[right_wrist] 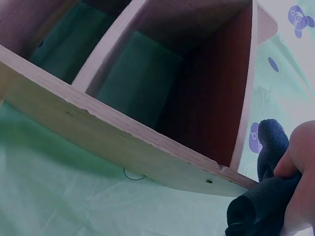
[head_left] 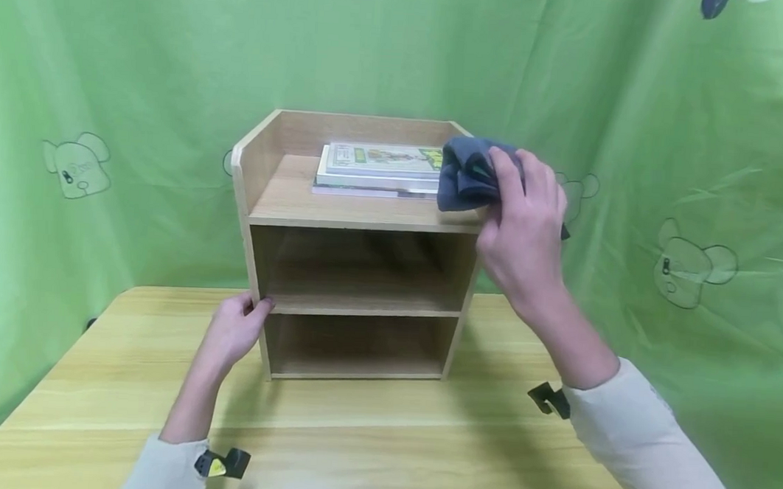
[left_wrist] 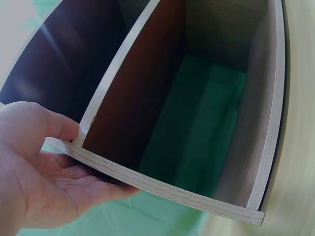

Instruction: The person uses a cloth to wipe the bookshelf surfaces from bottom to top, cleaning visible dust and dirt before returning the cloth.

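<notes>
A light wooden shelf unit with three levels stands on the table. My left hand grips its left side panel. The thumb lies at the front edge of the middle board, and the fingers are behind the panel's outer face. My right hand holds a folded dark blue-grey cloth by the unit's top right corner, covering part of that corner. In the right wrist view the bunched cloth is beside the panel's upper end; whether it touches the wood I cannot tell.
Several books lie stacked on the top level, their right end hidden by the cloth. The wooden table extends in front and to both sides. A green curtain with cartoon outlines hangs behind and around it.
</notes>
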Action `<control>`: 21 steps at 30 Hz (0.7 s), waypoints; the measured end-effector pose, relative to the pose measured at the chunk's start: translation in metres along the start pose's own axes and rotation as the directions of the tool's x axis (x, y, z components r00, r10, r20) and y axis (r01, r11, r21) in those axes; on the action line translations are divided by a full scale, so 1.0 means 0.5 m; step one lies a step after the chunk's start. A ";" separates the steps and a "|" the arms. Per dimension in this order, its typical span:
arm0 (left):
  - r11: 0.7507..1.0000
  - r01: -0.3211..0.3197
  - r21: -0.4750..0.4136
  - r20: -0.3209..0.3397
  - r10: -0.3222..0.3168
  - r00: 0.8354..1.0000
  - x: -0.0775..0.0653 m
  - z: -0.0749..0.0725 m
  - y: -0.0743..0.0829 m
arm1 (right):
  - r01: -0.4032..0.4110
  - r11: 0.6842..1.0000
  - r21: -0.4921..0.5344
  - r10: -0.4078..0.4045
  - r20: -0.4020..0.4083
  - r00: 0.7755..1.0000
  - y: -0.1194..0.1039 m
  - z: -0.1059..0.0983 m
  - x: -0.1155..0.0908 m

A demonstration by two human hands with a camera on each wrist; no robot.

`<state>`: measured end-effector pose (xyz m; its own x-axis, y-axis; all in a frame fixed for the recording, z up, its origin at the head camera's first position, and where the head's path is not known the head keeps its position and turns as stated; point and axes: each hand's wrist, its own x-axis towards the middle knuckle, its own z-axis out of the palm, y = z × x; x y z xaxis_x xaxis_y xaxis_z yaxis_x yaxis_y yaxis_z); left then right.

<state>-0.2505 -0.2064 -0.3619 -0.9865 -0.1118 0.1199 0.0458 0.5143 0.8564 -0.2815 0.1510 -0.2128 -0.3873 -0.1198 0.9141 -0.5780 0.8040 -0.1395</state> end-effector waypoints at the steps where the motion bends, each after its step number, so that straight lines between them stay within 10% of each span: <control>1: 1.000 0.004 -0.005 0.004 -0.004 1.000 -0.001 0.001 0.001 | 0.004 1.000 -0.004 -0.004 -0.005 1.000 0.001 0.002 -0.004; 11: 1.000 0.013 -0.002 0.010 -0.013 1.000 -0.002 0.005 0.003 | 0.048 0.999 0.011 -0.047 -0.077 0.996 0.019 0.025 0.002; 16: 1.000 -0.005 0.018 -0.006 0.005 1.000 0.001 0.003 0.001 | -0.103 0.994 0.022 0.101 0.098 0.990 0.011 0.006 0.071; 21: 1.000 -0.004 0.015 -0.007 0.004 1.000 0.001 0.003 0.002 | -0.322 0.937 -0.133 0.347 0.429 0.834 0.000 -0.014 0.160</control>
<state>-0.2511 -0.2046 -0.3617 -0.9851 -0.1155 0.1271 0.0476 0.5274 0.8483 -0.3073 0.1454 -0.1370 -0.8317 -0.0707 0.5508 -0.3220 0.8695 -0.3746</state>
